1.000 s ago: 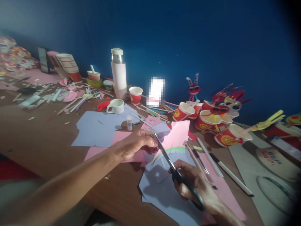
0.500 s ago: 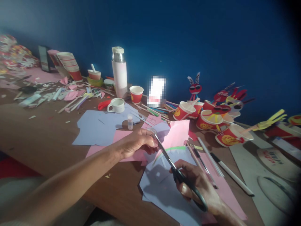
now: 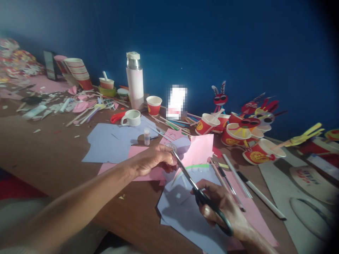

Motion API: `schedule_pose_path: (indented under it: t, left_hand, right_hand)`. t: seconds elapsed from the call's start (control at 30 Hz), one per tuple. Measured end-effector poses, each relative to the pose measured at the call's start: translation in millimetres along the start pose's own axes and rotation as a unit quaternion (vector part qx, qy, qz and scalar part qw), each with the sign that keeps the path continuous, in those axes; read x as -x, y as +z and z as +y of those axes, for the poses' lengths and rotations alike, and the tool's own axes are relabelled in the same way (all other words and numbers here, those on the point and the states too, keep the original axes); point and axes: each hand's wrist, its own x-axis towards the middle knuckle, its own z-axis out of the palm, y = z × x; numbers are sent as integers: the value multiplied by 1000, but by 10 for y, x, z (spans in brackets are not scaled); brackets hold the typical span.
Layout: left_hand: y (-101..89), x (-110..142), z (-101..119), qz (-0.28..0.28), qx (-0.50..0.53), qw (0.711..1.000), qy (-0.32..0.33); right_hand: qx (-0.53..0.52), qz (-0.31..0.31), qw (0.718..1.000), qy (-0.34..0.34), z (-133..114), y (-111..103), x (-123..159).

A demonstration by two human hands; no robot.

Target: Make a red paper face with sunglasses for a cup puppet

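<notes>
My right hand (image 3: 217, 199) grips black-handled scissors (image 3: 186, 173), whose long blades slant up and left to the fingertips of my left hand (image 3: 161, 160). The left fingers are pinched together at the edge of a pink piece of paper (image 3: 201, 148), which stands raised behind the blades. A green strip curves along the lower edge of this paper. Fingers and blades hide the exact spot where it is held. Below both hands lie sheets of pale blue paper (image 3: 182, 215) on top of pink paper (image 3: 261, 220).
Near the wall stand a white flask (image 3: 135, 86), a paper cup (image 3: 154, 106) and a white mug (image 3: 131, 118). Several red cups with paper figures (image 3: 235, 134) line the right side. Pens (image 3: 261, 195) lie right of my hands; paper scraps (image 3: 82, 106) are scattered left.
Hardly anything differs. Both hands, the scissors and the pink paper keep nearly the same places, and the view has shifted only slightly.
</notes>
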Motion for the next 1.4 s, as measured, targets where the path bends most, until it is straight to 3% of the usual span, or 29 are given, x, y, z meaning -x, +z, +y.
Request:
schedule_pose_path:
  t: [0.47,0.73,0.93,1.4]
  left_hand:
    - [12,4,-13,22,3,1000,-6]
    - [3,12,-16,-30,-14,999,20]
    - [68,6,-58,-9,11,999,35]
    - [43,-8,-35,41,-15,998,54]
  right_hand:
    - [0,-2,1000,22,-8,1,4]
    - [-14,18,1000,-10,-22,-2,-18]
    - [-19,30,998,-53,52,-16,-19]
    - [0,-6,1000,-28,47,-31,-22]
